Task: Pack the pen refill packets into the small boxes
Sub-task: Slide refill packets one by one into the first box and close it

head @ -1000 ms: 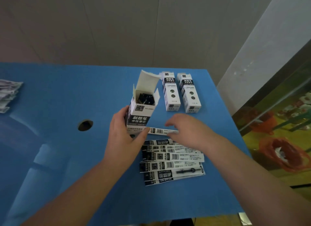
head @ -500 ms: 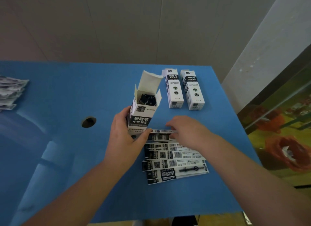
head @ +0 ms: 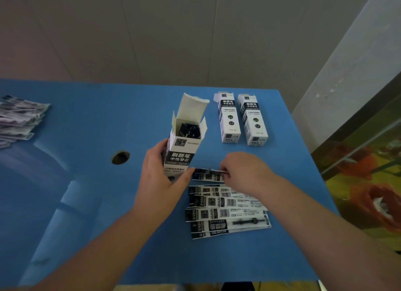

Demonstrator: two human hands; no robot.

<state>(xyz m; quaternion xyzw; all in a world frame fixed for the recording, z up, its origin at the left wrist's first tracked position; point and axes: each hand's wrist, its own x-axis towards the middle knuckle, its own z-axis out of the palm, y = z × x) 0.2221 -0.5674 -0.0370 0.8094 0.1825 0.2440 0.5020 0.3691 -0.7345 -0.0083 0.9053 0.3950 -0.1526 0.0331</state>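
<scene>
At the far left edge of the blue table lies a loose pile of packets. Further right there is a round hole in the tabletop. The left hand grips the open box near its base, thumb across the front and fingers round the far side, holding it upright with its lid flap raised; dark refill ends show inside. Just right of the thumb, the right hand pinches one packet by its end, the packet lying level just above the table, its other end close to the left thumb. Below it, a fanned row of packets lies flat on the table, overlapping. Behind the right hand, two closed boxes lie side by side near the table's far right corner.
</scene>
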